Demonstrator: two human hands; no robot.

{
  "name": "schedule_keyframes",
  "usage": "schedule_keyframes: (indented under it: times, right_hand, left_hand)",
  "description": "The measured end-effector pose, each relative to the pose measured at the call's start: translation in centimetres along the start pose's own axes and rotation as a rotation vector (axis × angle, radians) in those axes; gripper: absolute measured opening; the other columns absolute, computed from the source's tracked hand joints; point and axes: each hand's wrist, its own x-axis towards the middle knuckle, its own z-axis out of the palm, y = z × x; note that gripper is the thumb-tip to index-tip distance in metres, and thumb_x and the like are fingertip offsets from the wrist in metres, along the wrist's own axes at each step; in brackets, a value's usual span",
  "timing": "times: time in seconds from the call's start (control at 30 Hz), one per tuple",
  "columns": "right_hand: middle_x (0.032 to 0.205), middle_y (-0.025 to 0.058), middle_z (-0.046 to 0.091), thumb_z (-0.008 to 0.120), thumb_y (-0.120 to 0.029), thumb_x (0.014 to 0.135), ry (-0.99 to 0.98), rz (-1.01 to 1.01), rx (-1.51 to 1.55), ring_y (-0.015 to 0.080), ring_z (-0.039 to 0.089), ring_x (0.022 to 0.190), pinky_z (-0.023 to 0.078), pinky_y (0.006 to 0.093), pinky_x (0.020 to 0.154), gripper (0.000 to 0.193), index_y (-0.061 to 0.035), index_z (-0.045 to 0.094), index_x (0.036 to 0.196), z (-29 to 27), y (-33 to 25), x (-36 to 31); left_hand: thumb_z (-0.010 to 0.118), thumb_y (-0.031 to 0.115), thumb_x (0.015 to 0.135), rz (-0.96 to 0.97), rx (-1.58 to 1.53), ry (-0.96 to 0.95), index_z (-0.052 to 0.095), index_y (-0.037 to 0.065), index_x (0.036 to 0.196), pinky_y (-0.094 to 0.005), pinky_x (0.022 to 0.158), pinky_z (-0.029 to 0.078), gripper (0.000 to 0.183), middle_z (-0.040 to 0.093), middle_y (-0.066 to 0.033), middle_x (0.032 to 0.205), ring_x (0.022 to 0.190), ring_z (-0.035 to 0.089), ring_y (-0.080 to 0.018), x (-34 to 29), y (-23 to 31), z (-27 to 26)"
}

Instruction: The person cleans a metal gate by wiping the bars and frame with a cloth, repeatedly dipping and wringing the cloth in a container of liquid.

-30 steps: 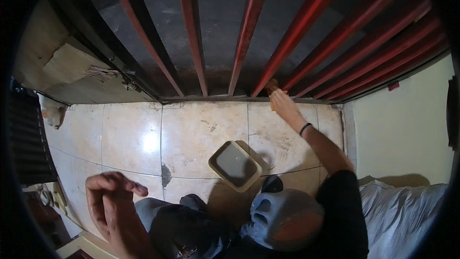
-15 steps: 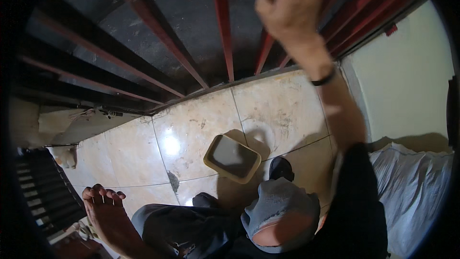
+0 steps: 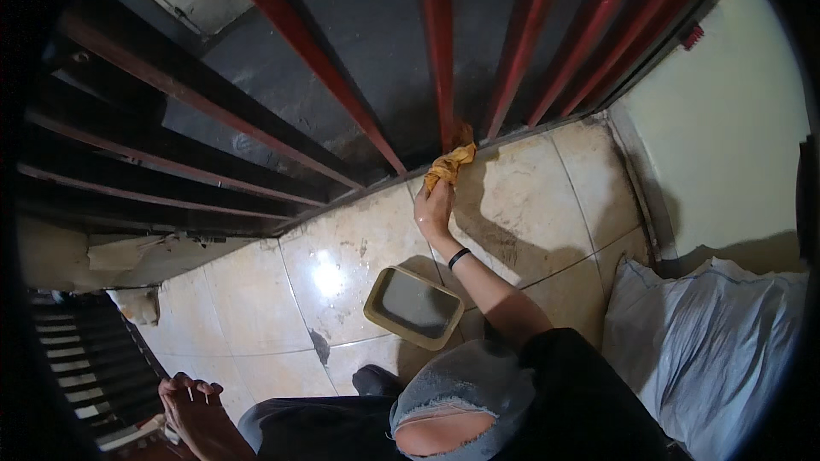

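My right hand [image 3: 436, 212] is closed on an orange-yellow cloth [image 3: 453, 164]. The crumpled rag presses around the foot of a red metal bar [image 3: 437, 51], where the bars meet the tiled floor. Over at the lower left, my left hand [image 3: 190, 405] is empty, its fingers bent loosely with gaps between them. A yellowish rectangular basin [image 3: 372, 318] holding greyish water stands on the floor between my right arm and my feet.
Light tiles [image 3: 248, 307] with dirt smudges make up the floor. A white woven sack [image 3: 692, 358] lies at the right beside a pale wall [image 3: 717, 128]. Dark ground [image 3: 359, 34] shows behind the bars. A dark slatted thing [image 3: 94, 358] is at the far left.
My right hand has come down from high on the bars to the foot of one, still gripping the cloth. My left hand has hardly moved.
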Motion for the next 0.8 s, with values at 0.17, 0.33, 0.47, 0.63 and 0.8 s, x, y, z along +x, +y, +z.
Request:
schedule_keyframes:
  times: [0.17, 0.33, 0.47, 0.63, 0.8]
  right_hand:
    - [0.112, 0.0248, 0.063, 0.058, -0.011, 0.098, -0.035, 0.553, 0.477, 0.0391, 0.065, 0.101, 0.050, 0.0462, 0.091, 0.028, 0.0082, 0.053, 0.117, -2.8, -8.0, 3.6]
    - [0.089, 0.0076, 0.058, 0.049, -0.032, 0.108, -0.245, 0.252, 0.727, 0.0172, 0.055, 0.079, 0.046, 0.0329, 0.075, 0.036, 0.0015, 0.060, 0.102, -11.7, -15.7, 8.7]
    - [0.068, -0.0008, 0.040, 0.032, -0.054, 0.109, -0.060, -0.390, 0.509, 0.0094, 0.043, 0.062, 0.037, 0.0291, 0.057, 0.057, -0.0049, 0.048, 0.083, -15.5, -28.6, 17.2]
    - [0.069, 0.0107, 0.060, 0.034, -0.033, 0.109, 0.012, -0.306, 0.546, 0.0218, 0.062, 0.063, 0.046, 0.0340, 0.060, 0.044, -0.0022, 0.062, 0.093, -10.4, -19.9, 16.1]
    - [0.074, 0.0213, 0.067, 0.043, -0.018, 0.103, 0.039, -0.165, -0.011, 0.0356, 0.069, 0.071, 0.052, 0.0473, 0.067, 0.034, 0.0046, 0.065, 0.089, -6.2, -2.9, 11.8]
  left_hand:
    - [0.056, 0.029, 0.100, 0.061, -0.088, -0.157, 0.052, 0.015, 0.119, -0.0324, 0.084, 0.042, 0.024, 0.050, 0.0001, 0.110, 0.093, 0.048, -0.0124, -0.8, 0.3, 1.2]
    - [0.055, 0.033, 0.103, 0.010, -0.083, -0.143, 0.052, 0.017, 0.112, -0.0320, 0.083, 0.043, 0.019, 0.051, 0.0022, 0.109, 0.091, 0.049, -0.0115, -0.5, -0.1, 2.7]
    - [0.051, 0.032, 0.106, 0.015, -0.173, -0.076, 0.052, 0.015, 0.109, -0.0326, 0.081, 0.044, 0.017, 0.051, -0.0001, 0.104, 0.087, 0.051, -0.0132, -1.2, 1.3, 3.9]
    - [0.047, 0.029, 0.108, 0.043, -0.181, -0.009, 0.051, 0.012, 0.107, -0.0336, 0.078, 0.047, 0.018, 0.051, -0.0036, 0.102, 0.085, 0.053, -0.0145, -1.6, 1.1, 3.3]
    - [0.050, 0.029, 0.105, 0.031, -0.210, -0.103, 0.051, 0.013, 0.111, -0.0337, 0.081, 0.045, 0.017, 0.050, -0.0017, 0.105, 0.089, 0.051, -0.0136, -1.6, 1.0, 3.0]
